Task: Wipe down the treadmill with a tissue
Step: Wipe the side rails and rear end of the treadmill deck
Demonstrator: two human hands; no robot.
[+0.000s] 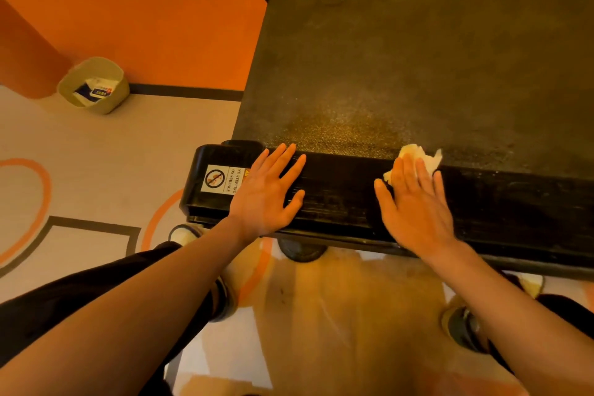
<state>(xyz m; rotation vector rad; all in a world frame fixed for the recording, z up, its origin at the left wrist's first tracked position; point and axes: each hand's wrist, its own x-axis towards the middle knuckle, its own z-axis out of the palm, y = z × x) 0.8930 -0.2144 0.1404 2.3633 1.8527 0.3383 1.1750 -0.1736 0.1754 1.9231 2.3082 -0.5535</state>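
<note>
The black treadmill [418,58] fills the upper right, its dusty belt running away from me and its glossy rear end cap [337,199] lying across in front of me. My right hand [414,202] lies flat on the end cap, its straight fingers pressing a crumpled white tissue [421,156] at the belt's edge. The tissue sticks out past the fingertips. My left hand [266,193] rests flat with spread fingers on the end cap's left part, beside a white warning sticker [220,179].
A beige waste bin [94,85] with paper in it stands on the floor at the left by the orange wall. My legs and shoes [463,328] are below, on a patterned floor. A round treadmill foot [300,249] sits under the end cap.
</note>
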